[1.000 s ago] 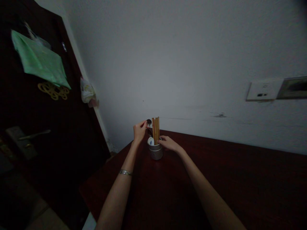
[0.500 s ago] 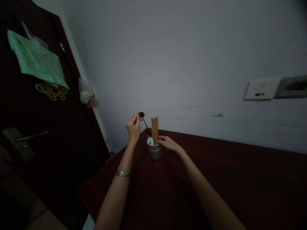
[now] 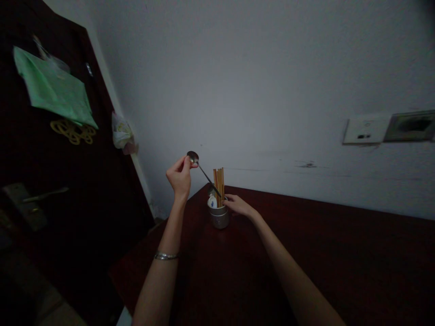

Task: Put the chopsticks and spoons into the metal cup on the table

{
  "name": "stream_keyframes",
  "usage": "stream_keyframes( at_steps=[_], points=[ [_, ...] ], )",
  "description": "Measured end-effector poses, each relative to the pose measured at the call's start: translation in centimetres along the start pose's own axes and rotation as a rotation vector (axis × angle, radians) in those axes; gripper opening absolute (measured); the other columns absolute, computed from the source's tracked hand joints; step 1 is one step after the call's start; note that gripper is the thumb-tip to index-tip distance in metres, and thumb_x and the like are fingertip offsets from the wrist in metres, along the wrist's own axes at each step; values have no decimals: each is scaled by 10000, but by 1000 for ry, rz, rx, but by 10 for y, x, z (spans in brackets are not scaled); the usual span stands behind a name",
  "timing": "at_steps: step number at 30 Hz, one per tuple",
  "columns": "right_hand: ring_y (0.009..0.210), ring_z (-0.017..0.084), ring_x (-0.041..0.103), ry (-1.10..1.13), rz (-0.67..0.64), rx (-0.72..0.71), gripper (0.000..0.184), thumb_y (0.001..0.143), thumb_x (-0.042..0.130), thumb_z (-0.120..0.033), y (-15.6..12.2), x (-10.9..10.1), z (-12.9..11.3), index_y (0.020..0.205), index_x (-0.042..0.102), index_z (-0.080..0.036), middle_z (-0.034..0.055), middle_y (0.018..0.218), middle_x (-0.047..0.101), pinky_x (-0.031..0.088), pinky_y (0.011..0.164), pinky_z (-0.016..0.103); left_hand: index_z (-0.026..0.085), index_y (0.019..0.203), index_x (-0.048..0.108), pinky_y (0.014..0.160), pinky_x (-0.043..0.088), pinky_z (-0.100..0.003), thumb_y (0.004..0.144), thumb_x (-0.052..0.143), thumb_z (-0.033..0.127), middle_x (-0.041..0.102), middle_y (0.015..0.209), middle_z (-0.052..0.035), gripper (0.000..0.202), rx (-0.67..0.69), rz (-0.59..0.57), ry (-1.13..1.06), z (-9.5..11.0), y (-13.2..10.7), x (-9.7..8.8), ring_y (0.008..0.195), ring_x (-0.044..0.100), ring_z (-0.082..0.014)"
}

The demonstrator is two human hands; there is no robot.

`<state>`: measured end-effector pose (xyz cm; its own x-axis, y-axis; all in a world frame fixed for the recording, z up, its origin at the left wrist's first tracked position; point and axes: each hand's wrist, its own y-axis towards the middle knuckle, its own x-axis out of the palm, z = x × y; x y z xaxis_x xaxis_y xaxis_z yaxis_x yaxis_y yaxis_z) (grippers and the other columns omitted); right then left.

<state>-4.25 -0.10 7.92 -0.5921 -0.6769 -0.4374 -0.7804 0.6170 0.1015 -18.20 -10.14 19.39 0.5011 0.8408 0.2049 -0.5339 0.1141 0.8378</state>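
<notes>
My left hand (image 3: 179,177) pinches a long-handled metal spoon (image 3: 208,177) by its bowl end. The spoon slants down to the right, and its handle tip lies in front of the chopsticks. A grey cylindrical utensil holder (image 3: 220,221) stands upright near the table's far corner. Several wooden chopsticks (image 3: 218,183) rise from it, beside a white spoon with a blue mark (image 3: 212,202). Another dark metal utensil shows behind the white spoon, its kind unclear. At the holder's right rim, my right hand (image 3: 237,204) grips the edge; some fingers are hidden behind it.
The dark red wooden table (image 3: 306,244) meets a pale wall (image 3: 258,90) at the back. At left stands a dark door (image 3: 112,194) with a lever handle and a green cloth (image 3: 56,86). A plastic bag (image 3: 121,131) hangs by the frame. Wall sockets (image 3: 365,131) are at right.
My left hand has moved left and slightly up with the spoon, and more of its handle now shows, clear of the holder's opening. My right hand stays at the rim.
</notes>
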Motion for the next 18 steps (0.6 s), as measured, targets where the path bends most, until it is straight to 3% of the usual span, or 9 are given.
stream_keyframes(
  at_steps=[12, 14, 18],
  points=[
    [803, 168, 569, 56, 14, 103, 560, 775, 467, -464, 2, -2, 3, 1248, 395, -173, 114, 1094, 564, 470, 552, 232, 100, 727, 644, 529, 513, -252, 674, 589, 350, 611, 570, -11, 261, -288, -320, -182, -13, -13, 17, 472, 581, -113],
    [830, 170, 572, 24, 75, 51, 535, 770, 491, -435, 1, -6, 2, 1216, 441, -145, 120, 1077, 577, 474, 629, 255, 97, 711, 642, 526, 511, -252, 672, 592, 349, 610, 570, -16, 260, -303, -354, -182, -15, -14, 17, 471, 581, -115],
    [846, 172, 579, -52, 315, -113, 390, 754, 539, -322, -4, -23, -18, 1061, 571, -84, 125, 937, 633, 448, 755, 284, 96, 712, 643, 515, 503, -242, 676, 585, 353, 616, 584, -26, 266, -311, -372, -160, -17, -17, 19, 470, 579, -115]
  ],
)
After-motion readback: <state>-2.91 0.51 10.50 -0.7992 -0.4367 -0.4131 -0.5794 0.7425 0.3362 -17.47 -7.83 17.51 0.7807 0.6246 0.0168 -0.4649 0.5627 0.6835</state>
